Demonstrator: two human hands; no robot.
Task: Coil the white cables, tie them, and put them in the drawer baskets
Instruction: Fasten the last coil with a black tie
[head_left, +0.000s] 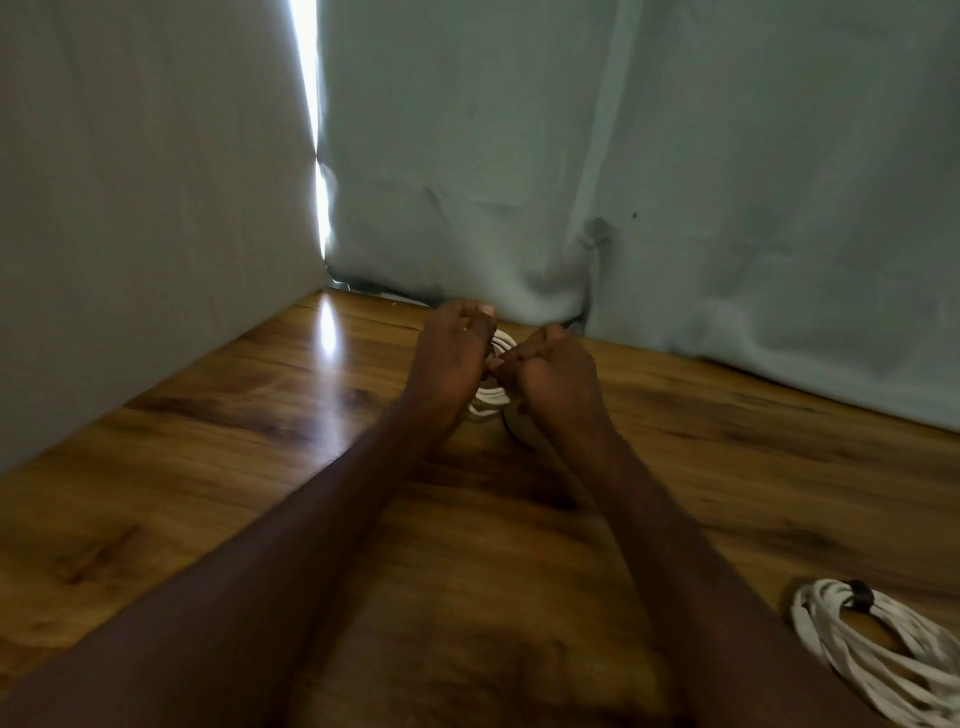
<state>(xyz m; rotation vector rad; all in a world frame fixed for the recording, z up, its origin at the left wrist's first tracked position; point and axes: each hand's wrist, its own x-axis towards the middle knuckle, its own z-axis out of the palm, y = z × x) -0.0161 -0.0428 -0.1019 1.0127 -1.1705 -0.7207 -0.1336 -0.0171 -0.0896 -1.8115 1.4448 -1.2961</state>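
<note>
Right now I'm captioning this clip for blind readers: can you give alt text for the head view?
Two bare hands, left hand and right hand, close together on a small white cable coil above a wooden table. A second white coil, bound with a dark tie, lies at the near right; pale curtains hang behind.

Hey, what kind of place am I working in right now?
Probably a makeshift indoor workspace: a glossy wood-grain tabletop enclosed by pale hanging cloth sheets, daylight showing through a gap. Both hands grip a white cable coil; a tied white cable bundle lies nearby.
</note>
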